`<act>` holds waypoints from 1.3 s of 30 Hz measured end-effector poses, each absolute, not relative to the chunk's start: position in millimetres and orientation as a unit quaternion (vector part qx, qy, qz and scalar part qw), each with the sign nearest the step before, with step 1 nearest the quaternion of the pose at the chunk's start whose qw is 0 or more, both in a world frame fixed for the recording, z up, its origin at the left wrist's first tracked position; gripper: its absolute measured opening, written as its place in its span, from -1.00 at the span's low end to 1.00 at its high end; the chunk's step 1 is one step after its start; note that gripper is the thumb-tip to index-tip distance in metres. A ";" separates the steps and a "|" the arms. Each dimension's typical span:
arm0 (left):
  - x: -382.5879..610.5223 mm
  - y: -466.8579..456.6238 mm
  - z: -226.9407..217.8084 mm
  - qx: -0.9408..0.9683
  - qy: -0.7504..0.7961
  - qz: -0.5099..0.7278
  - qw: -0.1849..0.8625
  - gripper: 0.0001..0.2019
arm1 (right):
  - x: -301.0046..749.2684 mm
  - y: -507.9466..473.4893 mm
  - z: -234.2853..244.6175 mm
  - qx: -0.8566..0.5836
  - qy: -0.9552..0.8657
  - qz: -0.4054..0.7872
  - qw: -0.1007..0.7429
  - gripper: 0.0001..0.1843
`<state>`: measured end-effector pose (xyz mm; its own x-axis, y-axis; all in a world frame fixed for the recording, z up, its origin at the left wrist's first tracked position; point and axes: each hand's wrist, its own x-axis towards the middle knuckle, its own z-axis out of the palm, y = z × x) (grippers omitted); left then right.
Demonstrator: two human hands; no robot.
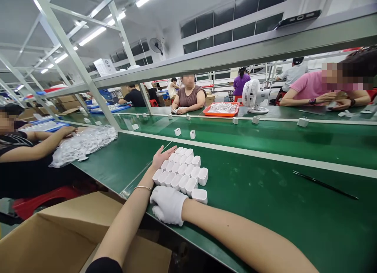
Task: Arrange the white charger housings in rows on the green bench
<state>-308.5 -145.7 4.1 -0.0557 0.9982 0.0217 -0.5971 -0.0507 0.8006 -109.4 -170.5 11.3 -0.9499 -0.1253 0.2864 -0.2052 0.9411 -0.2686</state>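
A tight block of small white plastic housings [178, 169], set in several rows, stands on the green workbench [250, 186]. My bare left hand [161, 157] lies along the block's far left side, fingers stretched out and touching the housings. My right hand [169, 204], in a white glove, is against the near side of the block with its fingers curled; its palm is hidden, so anything inside cannot be made out. One housing [199, 195] sticks out to the right beside the gloved hand's wrist.
Black tweezers [325, 184] lie to the right. Single white housings [177, 132] sit on the green strip beyond the pale rail [235, 149]. An open cardboard box [59, 233] is at lower left. A bag of white parts [85, 143] lies near a co-worker. A small fan [251, 94] stands opposite.
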 end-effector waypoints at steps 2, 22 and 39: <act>-305.2 -143.5 3.5 0.308 0.321 0.657 0.608 -0.29 | -105.3 -163.7 9.8 0.113 -0.969 0.165 0.143 -0.57; -232.0 -53.5 2.1 0.298 0.362 0.681 0.563 -0.35 | -19.1 -76.4 19.1 0.216 -0.961 0.130 0.117 -0.53; -214.4 -41.0 5.8 0.318 0.437 0.667 0.512 -0.28 | 97.6 -59.6 7.2 -0.451 -0.772 0.369 0.253 -0.88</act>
<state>-214.4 -41.0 5.8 -0.2738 0.9615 -0.0231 -0.4049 -0.0934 0.9096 97.6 -59.6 7.2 -0.4653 0.8833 0.0573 0.5107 0.3207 -0.7977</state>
